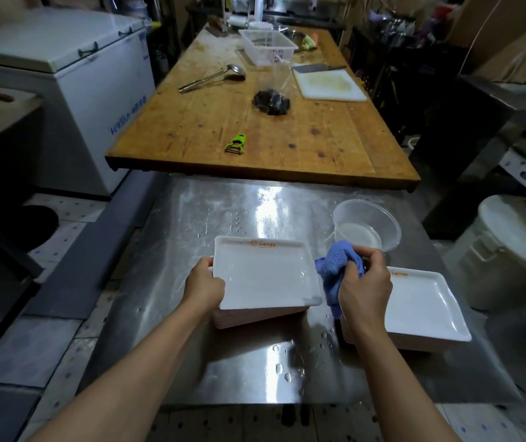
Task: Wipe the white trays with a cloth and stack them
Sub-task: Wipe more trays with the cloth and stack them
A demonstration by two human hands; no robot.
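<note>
Fingers of the left hand (205,286) curl round the left edge of the top white rectangular plastic tray (265,273), which lies slightly askew on a stack of like trays (255,313) on the wet stainless steel table (223,218). Fingers of the right hand (364,287) are bunched tight on a crumpled blue terry cloth (335,266), held just at that tray's right edge, with part of the cloth hanging down beside the stack. Droplets glisten on the tray's inner surface.

Right of that tray, partly behind the right hand, a second stack of white trays (424,306) sits on the same table. Beyond the cloth stands a clear plastic bowl (367,224) with a little water. Farther past the tray runs a wooden worktable (191,129) bearing a green peeler (236,143), a metal ladle (214,77), a white cutting board (328,82) and a white plastic basket (266,46). A white chest freezer (73,74) stands far left of the tray.
</note>
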